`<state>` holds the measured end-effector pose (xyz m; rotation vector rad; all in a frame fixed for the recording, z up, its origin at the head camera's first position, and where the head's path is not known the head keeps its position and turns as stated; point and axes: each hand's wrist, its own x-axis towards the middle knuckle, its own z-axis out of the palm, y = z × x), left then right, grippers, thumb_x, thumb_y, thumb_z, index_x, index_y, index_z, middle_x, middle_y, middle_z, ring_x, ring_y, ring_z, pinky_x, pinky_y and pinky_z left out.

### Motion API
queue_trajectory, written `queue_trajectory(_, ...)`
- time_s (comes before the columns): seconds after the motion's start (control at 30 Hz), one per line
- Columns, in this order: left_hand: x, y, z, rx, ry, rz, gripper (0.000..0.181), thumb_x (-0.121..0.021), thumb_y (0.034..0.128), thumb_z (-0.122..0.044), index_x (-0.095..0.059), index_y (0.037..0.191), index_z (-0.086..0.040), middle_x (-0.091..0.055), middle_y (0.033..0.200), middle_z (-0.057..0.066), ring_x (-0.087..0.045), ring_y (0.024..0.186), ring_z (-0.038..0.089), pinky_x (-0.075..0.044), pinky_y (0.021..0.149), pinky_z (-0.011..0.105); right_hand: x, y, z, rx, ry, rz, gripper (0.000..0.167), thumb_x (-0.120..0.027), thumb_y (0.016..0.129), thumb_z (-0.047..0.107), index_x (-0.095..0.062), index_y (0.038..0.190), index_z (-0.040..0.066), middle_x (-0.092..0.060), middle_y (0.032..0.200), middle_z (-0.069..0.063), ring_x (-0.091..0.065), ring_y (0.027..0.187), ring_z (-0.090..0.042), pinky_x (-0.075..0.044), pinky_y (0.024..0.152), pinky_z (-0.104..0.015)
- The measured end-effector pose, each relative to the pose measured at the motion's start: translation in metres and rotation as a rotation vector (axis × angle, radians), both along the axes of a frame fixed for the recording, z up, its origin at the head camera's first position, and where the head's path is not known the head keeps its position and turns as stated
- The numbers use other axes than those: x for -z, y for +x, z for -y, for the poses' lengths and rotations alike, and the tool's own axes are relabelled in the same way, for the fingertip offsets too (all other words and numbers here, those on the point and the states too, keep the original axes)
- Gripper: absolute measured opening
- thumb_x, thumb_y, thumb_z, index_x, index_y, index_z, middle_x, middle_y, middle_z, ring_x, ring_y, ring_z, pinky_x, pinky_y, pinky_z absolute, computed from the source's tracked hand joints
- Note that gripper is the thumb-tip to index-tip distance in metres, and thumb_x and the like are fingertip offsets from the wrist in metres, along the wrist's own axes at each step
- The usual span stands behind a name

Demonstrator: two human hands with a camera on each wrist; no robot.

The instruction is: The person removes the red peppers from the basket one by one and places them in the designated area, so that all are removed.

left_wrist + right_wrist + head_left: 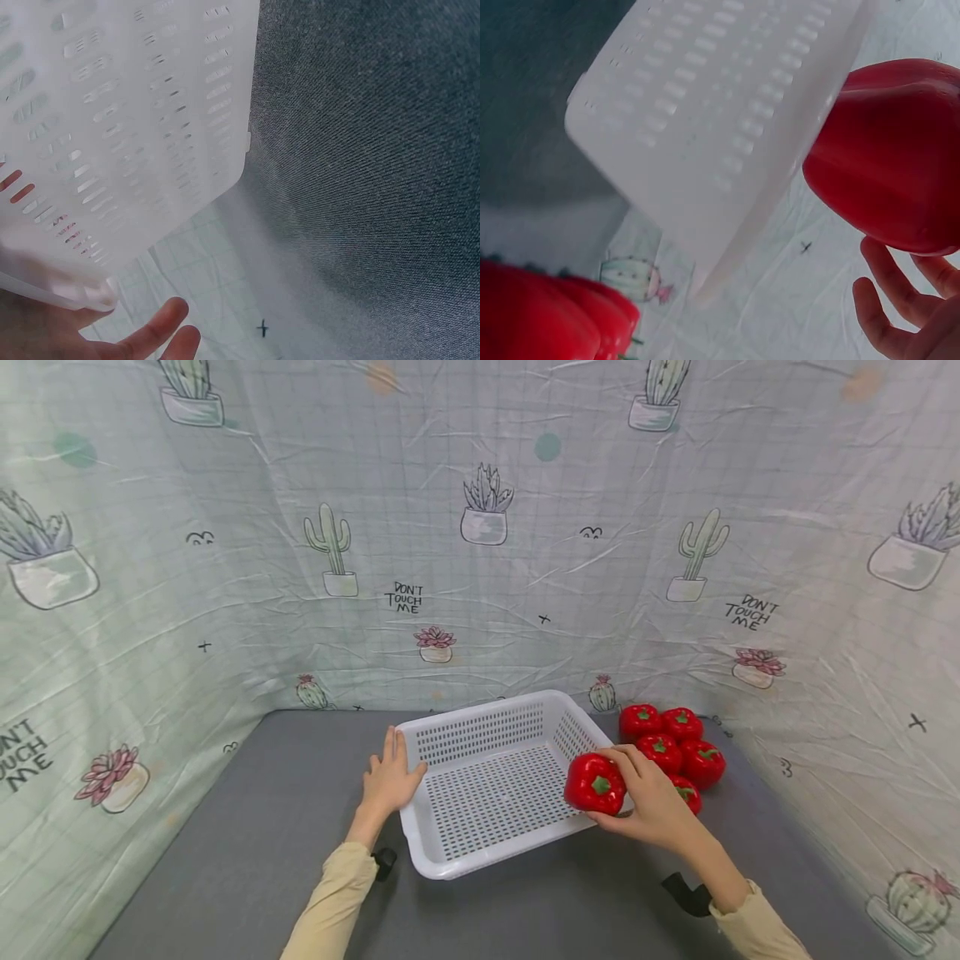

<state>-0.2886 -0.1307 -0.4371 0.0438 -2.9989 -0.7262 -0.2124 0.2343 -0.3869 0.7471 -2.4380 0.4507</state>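
Note:
My right hand (652, 802) grips a red bell pepper (595, 784) above the right rim of a white slotted plastic basket (480, 862). The thumb is at the pepper's near side and the fingers are at its far side, with the green stem facing up. In the right wrist view the held bell pepper (892, 154) is beside the basket's rim. My left hand (390, 781) rests on the basket's left rim. Its thumb lies over the edge, and in the left wrist view the fingers (157, 330) stretch out straight beyond the rim.
Several more red bell peppers (660, 752) sit in a cluster on the grey table (300, 827), just right of the basket. A cactus-print sheet (480, 585) hangs around the back and both sides.

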Motion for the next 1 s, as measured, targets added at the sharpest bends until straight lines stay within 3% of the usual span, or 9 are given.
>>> queue_trajectory(0.47,-0.002,0.002,0.002,0.001,-0.014,-0.001,0.076,-0.043,0.0894,-0.039,-0.005,0.143,-0.001,0.002,0.151,0.014,-0.023,0.124,0.052,-0.024,0.093,0.066,0.003,0.019,-0.052,0.134,-0.060,-0.087,0.086,-0.086,0.045,0.020,-0.048,0.120,0.002,-0.047,0.111,-0.016,-0.044,0.100,-0.027,-0.049,0.068,-0.054)
queue_trajectory(0.57,-0.002,0.001,0.002,-0.004,-0.012,0.006,0.075,-0.043,0.0897,-0.038,-0.004,0.143,-0.001,0.003,0.151,0.013,-0.022,0.125,0.051,-0.023,0.094,0.066,0.004,0.022,-0.064,0.165,-0.058,-0.105,0.088,-0.086,0.044,0.016,-0.047,0.122,0.000,-0.046,0.110,-0.018,-0.042,0.101,-0.029,-0.049,0.067,-0.054)
queue_trajectory(0.7,-0.002,0.000,0.001,-0.012,0.021,0.010,0.075,-0.044,0.0893,-0.037,-0.004,0.144,-0.003,0.003,0.152,0.011,-0.020,0.126,0.051,-0.020,0.095,0.066,0.005,0.025,-0.083,0.196,-0.057,-0.146,0.088,-0.084,0.044,0.014,-0.048,0.123,-0.001,-0.047,0.107,-0.018,-0.042,0.097,-0.027,-0.047,0.069,-0.043)
queue_trajectory(0.73,0.007,-0.005,0.003,-0.005,0.013,-0.020,0.077,-0.041,0.0897,-0.042,-0.002,0.144,-0.005,0.006,0.152,0.009,-0.019,0.127,0.050,-0.020,0.095,0.066,0.006,0.026,-0.088,0.200,-0.058,-0.154,0.085,-0.083,0.047,0.016,-0.048,0.123,-0.001,-0.048,0.106,-0.018,-0.043,0.096,-0.027,-0.045,0.069,-0.041)
queue_trajectory(0.87,0.007,-0.005,0.002,-0.004,0.021,-0.015,0.077,-0.041,0.0899,-0.043,0.000,0.144,-0.006,0.008,0.152,0.008,-0.020,0.126,0.051,-0.019,0.094,0.067,0.008,0.027,-0.108,0.227,-0.074,-0.180,0.074,-0.073,0.060,0.036,-0.050,0.120,0.000,-0.049,0.102,-0.020,-0.044,0.091,-0.029,-0.035,0.070,-0.036)
queue_trajectory(0.93,0.006,-0.004,0.002,-0.001,0.018,-0.007,0.077,-0.040,0.0901,-0.043,0.000,0.144,-0.006,0.008,0.152,0.008,-0.019,0.127,0.051,-0.019,0.095,0.067,0.010,0.027,-0.116,0.244,-0.084,-0.190,0.070,-0.066,0.066,0.044,-0.051,0.119,0.000,-0.049,0.100,-0.021,-0.044,0.088,-0.030,-0.033,0.068,-0.037)
queue_trajectory(0.97,-0.003,0.001,0.000,-0.008,0.028,0.026,0.076,-0.043,0.0897,-0.037,-0.002,0.144,-0.004,0.006,0.152,0.010,-0.019,0.127,0.051,-0.019,0.095,0.067,0.011,0.027,-0.120,0.259,-0.086,-0.196,0.069,-0.064,0.067,0.046,-0.052,0.117,0.000,-0.049,0.099,-0.021,-0.044,0.087,-0.031,-0.034,0.067,-0.038)
queue_trajectory(1.0,-0.003,0.001,0.000,-0.007,0.023,0.029,0.075,-0.043,0.0898,-0.037,-0.002,0.144,-0.004,0.006,0.152,0.010,-0.019,0.127,0.051,-0.019,0.095,0.067,0.012,0.027,-0.123,0.275,-0.087,-0.202,0.067,-0.064,0.066,0.043,-0.052,0.116,0.000,-0.049,0.098,-0.022,-0.044,0.086,-0.032,-0.034,0.066,-0.040)
